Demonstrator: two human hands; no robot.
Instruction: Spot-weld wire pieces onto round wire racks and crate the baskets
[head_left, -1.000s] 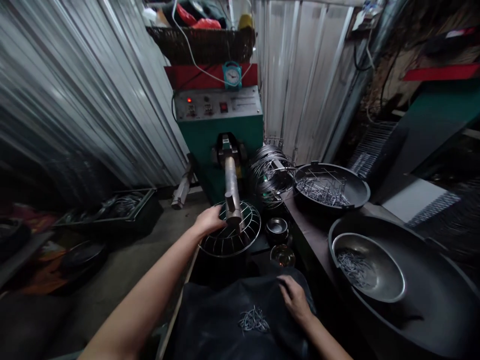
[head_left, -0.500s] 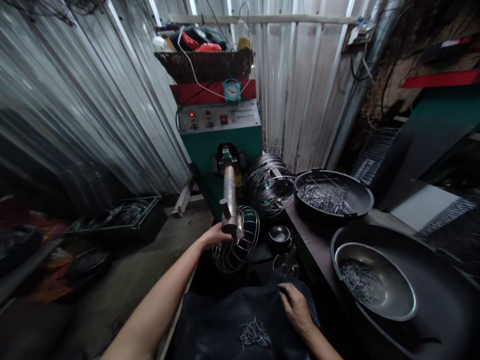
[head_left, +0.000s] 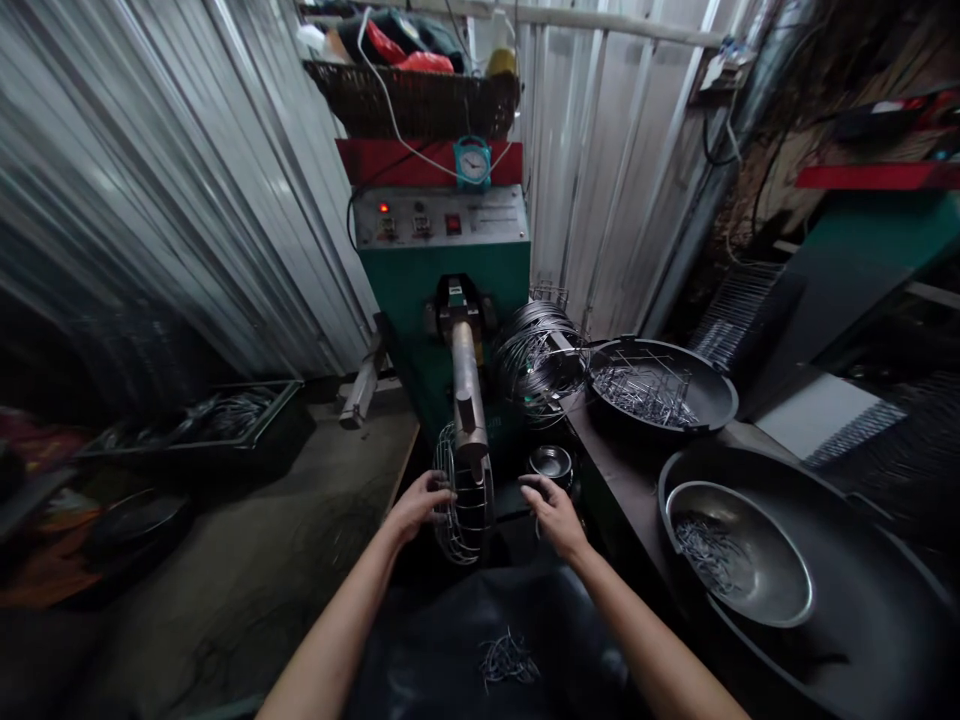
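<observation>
A round wire cage (head_left: 459,540) with curved ribs stands below the blunt end of the machine's metal arm (head_left: 466,380). At the cage's left side is my left hand (head_left: 420,506), its fingers curled on the wires. To the right of the cage and apart from it, my right hand (head_left: 556,512) is raised with thumb and fingers drawn together; anything between them is too small to make out. A loose pile of short bent wire pieces (head_left: 508,660) lies on the dark apron (head_left: 420,640) over my lap.
Ahead stands a green machine (head_left: 405,280) with a lit control panel (head_left: 442,217). Wire coils (head_left: 540,350) hang at its right. A pan of wire parts (head_left: 720,395) and a metal bowl (head_left: 780,560) inside a large wok (head_left: 862,600) line the right side. Small bowls (head_left: 551,462) sit near my right hand.
My right hand has risen from the apron towards the cage. The cage has turned more edge-on, and my left hand has shifted to its near left side. The view has tilted slightly.
</observation>
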